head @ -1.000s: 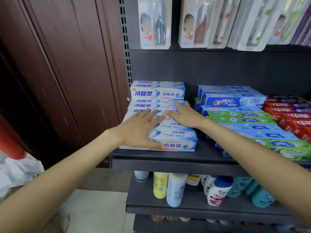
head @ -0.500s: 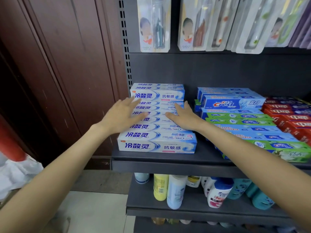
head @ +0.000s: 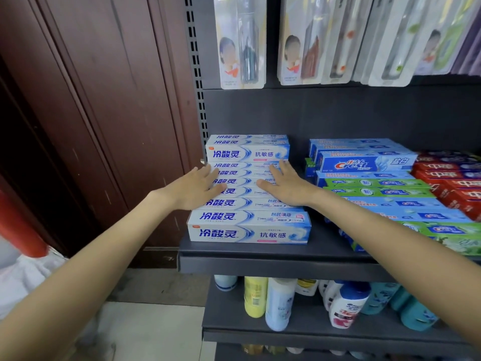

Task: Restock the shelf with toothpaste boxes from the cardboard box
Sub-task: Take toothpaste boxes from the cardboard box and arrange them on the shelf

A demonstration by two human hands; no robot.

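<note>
- The toothpaste boxes (head: 248, 204), white and blue, lie flat in a row running back from the front edge of the dark shelf (head: 260, 264), at its left end; more of the same are stacked two high at the back.
- The left hand (head: 194, 187) rests flat on the left ends of the middle boxes, fingers straight and together, gripping nothing.
- The right hand (head: 285, 186) lies flat on the right part of the same boxes, fingers straight and slightly spread, thumb pointing left; it holds nothing either.
- Just beside the row on the right, across a narrow gap, lie blue and green boxes (head: 377, 194), with red boxes (head: 453, 183) further right.
- Packs of toothbrushes (head: 242, 43) hang above, well clear of the hands.
- The perforated shelf post (head: 197, 74) stands at the back left corner, close to the left hand; a brown wooden panel (head: 104, 100) is beside it.
- Bottles (head: 278, 303) stand on the shelf below.
- The cardboard box is out of view.
</note>
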